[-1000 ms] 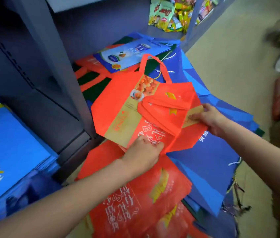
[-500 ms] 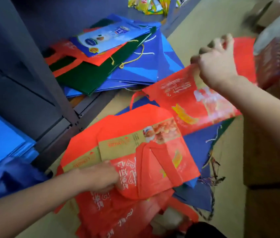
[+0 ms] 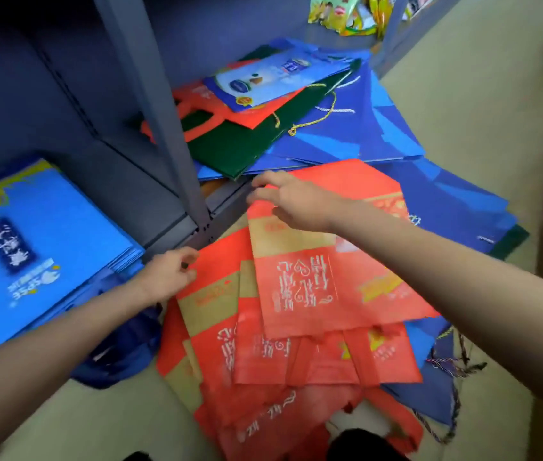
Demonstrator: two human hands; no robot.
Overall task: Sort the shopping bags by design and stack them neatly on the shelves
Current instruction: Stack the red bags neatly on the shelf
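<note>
Two hands on red bags [image 3: 300,287]; white script, blurred, unreadable.

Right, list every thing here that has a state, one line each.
Top red bag: flat on the floor pile, askew.
Red bag pile: loosely fanned, unsquared.
Light blue bags: stacked on the shelf.
Mixed bags: unsorted heap.
Left hand: grips the pile's edge.
Right hand: touches the top bag.

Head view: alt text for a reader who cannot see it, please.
A person's right hand and left hand lay a red shopping bag onto a pile of matching red bags on the floor, beside a grey shelf holding a mixed heap of bags.
</note>
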